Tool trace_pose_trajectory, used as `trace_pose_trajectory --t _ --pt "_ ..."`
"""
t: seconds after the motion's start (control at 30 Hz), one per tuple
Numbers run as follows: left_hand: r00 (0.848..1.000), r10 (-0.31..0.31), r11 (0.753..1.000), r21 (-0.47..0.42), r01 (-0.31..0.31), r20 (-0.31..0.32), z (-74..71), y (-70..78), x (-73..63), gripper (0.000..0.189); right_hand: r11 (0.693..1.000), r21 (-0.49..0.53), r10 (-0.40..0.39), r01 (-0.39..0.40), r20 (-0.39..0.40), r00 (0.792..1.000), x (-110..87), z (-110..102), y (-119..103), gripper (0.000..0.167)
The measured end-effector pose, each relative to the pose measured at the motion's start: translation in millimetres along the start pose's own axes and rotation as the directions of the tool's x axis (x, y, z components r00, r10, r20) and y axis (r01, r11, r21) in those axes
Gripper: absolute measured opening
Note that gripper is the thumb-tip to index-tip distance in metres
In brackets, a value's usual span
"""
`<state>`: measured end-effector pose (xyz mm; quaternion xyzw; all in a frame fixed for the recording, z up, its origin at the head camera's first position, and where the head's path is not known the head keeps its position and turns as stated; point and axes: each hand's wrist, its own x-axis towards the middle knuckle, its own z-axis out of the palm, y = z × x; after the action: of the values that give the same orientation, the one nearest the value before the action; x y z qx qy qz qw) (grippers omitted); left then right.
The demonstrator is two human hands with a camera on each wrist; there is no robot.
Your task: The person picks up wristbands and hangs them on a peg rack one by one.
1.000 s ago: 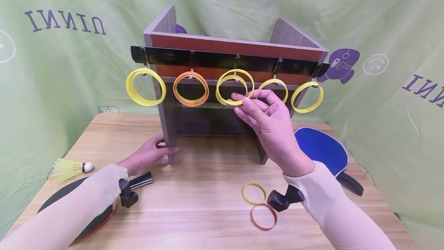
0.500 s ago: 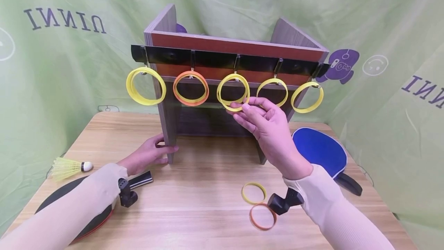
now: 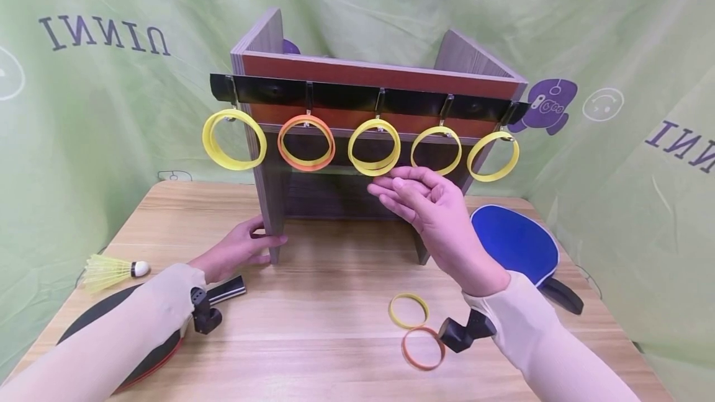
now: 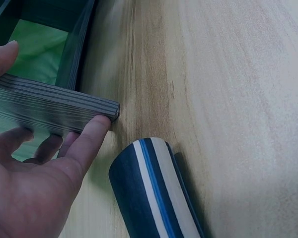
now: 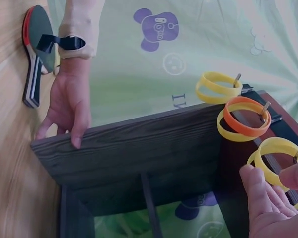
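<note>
Yellow rings (image 3: 371, 170) hang from the middle hook of a black strip (image 3: 346, 92) on a wooden shelf unit. My right hand (image 3: 434, 213) is just below them, fingers extended and holding nothing; whether a fingertip touches the rings, I cannot tell. At its left hook hang yellow rings (image 3: 231, 164), then an orange ring (image 3: 306, 167) together with a yellow one. Two hooks on the right carry yellow rings (image 3: 494, 177). Low on the left, my left hand (image 3: 237, 248) grips the unit's side panel (image 4: 49, 99), thumb on one face, fingers on the other.
A loose yellow ring (image 3: 411, 296) and an orange ring (image 3: 422, 367) lie on the table (image 3: 313, 327). A blue paddle (image 3: 514, 244) lies at the right. At the left are a black paddle (image 3: 106, 315) and a shuttlecock (image 3: 112, 272).
My right hand lowered a yellow ring onto the middle hook, let it go and drew slightly down. That ring now hangs there with another. My left hand has stayed put.
</note>
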<state>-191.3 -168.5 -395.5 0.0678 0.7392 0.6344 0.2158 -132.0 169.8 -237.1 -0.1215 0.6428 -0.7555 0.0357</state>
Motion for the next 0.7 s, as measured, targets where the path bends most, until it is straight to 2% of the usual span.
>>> trace_pose_trajectory --t 0.17,0.3,0.43,0.53,0.7 --pt "1.0 -0.002 1.0 -0.001 0.002 0.0 0.0 -0.1 -0.5 0.083 0.996 -0.072 0.049 -0.044 0.076 0.996 -6.1 -9.0 6.7 0.013" --pt "1.0 -0.001 1.0 -0.005 0.001 -0.001 0.1 0.0 -1.2 0.082 0.982 -0.174 0.101 -0.072 0.163 0.981 -11.9 -22.0 17.7 0.017" --pt "1.0 0.001 1.0 -0.011 -0.001 -0.004 0.4 -1.0 -0.1 0.082 0.94 -0.33 0.164 -0.088 0.21 0.964 -20.3 -37.5 29.8 0.025" --pt "1.0 -0.001 1.0 -0.018 0.001 -0.005 0.4 -1.7 0.8 0.082 0.893 -0.439 0.215 -0.095 0.231 0.949 -28.2 -50.0 39.5 0.025" --pt "1.0 0.002 1.0 -0.023 -0.002 -0.009 0.3 -3.1 0.8 0.082 0.832 -0.551 0.264 -0.067 0.287 0.921 -42.4 -70.2 59.8 0.021"
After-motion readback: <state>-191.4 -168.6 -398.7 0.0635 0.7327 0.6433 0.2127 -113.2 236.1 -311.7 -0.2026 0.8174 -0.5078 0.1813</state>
